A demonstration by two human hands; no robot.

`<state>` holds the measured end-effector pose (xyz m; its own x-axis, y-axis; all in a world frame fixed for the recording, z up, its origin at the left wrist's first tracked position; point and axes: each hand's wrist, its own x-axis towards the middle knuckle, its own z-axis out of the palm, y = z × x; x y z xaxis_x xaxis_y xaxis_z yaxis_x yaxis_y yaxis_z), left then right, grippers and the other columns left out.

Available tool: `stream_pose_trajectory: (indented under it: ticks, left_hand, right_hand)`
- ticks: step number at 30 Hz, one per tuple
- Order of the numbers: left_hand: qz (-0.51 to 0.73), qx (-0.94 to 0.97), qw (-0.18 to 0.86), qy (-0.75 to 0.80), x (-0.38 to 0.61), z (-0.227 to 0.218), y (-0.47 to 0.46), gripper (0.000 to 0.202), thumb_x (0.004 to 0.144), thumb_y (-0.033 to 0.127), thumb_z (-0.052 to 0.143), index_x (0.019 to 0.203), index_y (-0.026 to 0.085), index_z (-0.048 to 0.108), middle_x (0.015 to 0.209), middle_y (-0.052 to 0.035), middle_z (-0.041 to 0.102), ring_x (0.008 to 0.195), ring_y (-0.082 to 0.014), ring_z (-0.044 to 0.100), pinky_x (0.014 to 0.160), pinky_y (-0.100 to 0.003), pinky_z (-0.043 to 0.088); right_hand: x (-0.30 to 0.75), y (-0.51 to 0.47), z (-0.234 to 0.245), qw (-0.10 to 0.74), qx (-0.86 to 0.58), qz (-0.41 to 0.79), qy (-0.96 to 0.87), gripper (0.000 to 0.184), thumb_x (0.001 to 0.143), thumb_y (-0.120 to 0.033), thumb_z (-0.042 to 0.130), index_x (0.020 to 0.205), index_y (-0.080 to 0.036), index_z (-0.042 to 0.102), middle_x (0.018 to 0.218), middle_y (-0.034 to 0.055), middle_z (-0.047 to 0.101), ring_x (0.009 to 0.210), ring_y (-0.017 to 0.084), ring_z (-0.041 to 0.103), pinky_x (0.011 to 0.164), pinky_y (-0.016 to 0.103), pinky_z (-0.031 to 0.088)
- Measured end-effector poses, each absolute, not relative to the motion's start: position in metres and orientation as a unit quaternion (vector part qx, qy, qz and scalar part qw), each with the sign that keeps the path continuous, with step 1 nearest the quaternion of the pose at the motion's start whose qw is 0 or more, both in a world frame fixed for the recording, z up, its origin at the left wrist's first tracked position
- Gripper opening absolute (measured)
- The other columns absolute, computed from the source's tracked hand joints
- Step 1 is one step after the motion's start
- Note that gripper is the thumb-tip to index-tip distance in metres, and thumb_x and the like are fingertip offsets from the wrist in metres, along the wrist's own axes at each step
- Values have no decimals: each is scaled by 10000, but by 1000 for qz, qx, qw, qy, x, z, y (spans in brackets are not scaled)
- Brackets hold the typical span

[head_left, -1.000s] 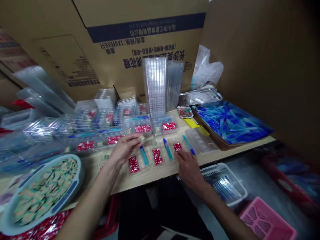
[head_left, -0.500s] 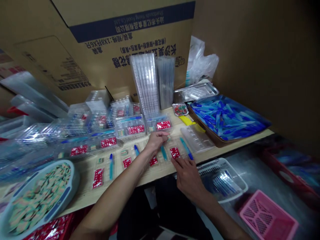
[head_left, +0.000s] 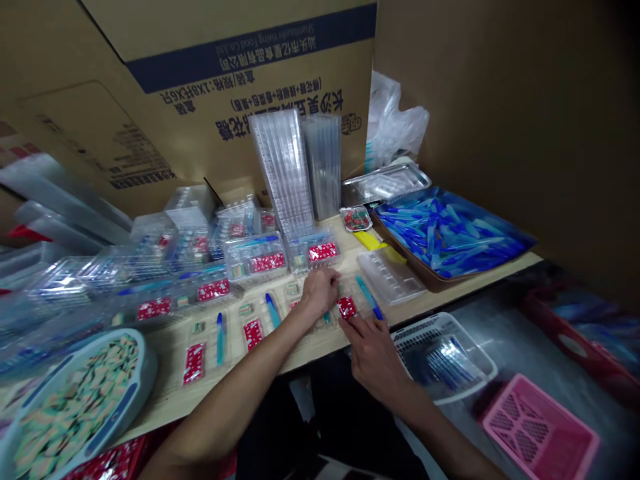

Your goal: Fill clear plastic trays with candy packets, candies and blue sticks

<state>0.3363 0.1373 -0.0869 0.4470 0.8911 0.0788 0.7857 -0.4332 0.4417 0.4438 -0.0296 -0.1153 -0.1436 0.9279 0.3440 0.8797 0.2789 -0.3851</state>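
My left hand (head_left: pixel 320 293) is closed, its fingers curled down over the top left of the rightmost clear plastic tray; whatever they hold is hidden. Lower on that tray lies a red patterned packet (head_left: pixel 347 307), and my right hand (head_left: pixel 373 350) rests with outstretched fingertips at its lower edge. A blue pen (head_left: pixel 369 298) lies along the tray's right side. Partly under my left forearm are more trays, with a blue pen (head_left: pixel 273 310), a red packet (head_left: pixel 253 333) and a small striped eraser-like block (head_left: pixel 246 309). The leftmost tray holds another red packet (head_left: pixel 194 363) and pen (head_left: pixel 220 339).
A box of blue pens (head_left: pixel 450 233) stands at the right, beside an unfilled clear tray (head_left: pixel 390 275). At the left is a tub (head_left: pixel 145 373) of small striped blocks. Filled packs and tall stacks of clear plastic (head_left: pixel 283 173) line the back, before a large carton (head_left: pixel 200 153).
My left hand's fingers have curled inward and downward over the rightmost tray. My right hand stays at the red packet. The whole view has shifted slightly.
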Motion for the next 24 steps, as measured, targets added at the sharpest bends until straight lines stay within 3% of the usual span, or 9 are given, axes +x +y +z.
stream_pose_trajectory:
  ticks: [6, 11, 24]
  left_hand:
    - [139, 860, 168, 461, 328, -93, 147, 219, 787, 72, 599, 834, 171, 788, 902, -69, 721, 839, -187, 637, 795, -285, 508]
    - [151, 856, 204, 451, 321, -87, 151, 168, 840, 137, 605, 856, 166, 770, 887, -64, 694, 798, -178, 622, 759, -276, 487]
    - [35, 923, 93, 372, 317, -70, 115, 218, 907, 132, 524, 920, 179, 737, 1004, -115, 672, 930, -239, 597, 829, -328, 441]
  right_hand:
    - [445, -30, -114, 260, -601, 54, -754, 533, 830, -23, 515, 1347, -103, 616, 1213, 147, 663, 1038, 268, 556, 955, 409, 333]
    - [445, -30, -112, 257, -603, 66, -752, 562, 813, -21, 521, 1362, -109, 602, 1233, 142, 657, 1045, 257, 562, 963, 402, 335]
    - [441, -26, -116, 266, -602, 69, -749, 554, 831, -27, 491, 1375, -80, 584, 1305, 176, 621, 1133, 269, 531, 989, 418, 347]
